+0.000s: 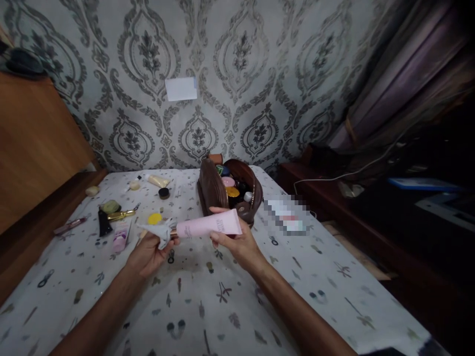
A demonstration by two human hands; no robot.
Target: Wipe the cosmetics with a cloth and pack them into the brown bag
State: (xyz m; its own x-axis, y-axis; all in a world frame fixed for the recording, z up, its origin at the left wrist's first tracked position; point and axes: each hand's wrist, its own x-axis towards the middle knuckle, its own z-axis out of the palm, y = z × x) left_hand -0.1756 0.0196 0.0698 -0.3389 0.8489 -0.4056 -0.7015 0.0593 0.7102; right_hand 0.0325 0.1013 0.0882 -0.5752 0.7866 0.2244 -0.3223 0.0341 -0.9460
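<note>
A pink squeeze tube (202, 225) lies sideways in the air above the bed-like surface, its flat end to the right. My right hand (235, 240) grips it near that end, thumb in front and fingers behind. At the cap end, my left hand (150, 254) is closed on a crumpled white wipe or tissue (159, 232), which wraps around the tube's narrow end. Just behind my right hand stands an open brown cosmetic bag (212, 190), filled with several containers, among them a pink round one (228, 182) and an orange one (232, 192).
On the patterned white cloth (200, 306), left side, lie a cream tube (158, 181), a black-lidded jar (164, 193), a gold tube (121, 214), a pink-and-white tube (120, 237) and a yellow disc (155, 218). A pixelated item (287, 215) lies right of the bag. Behind is a papered wall (222, 123).
</note>
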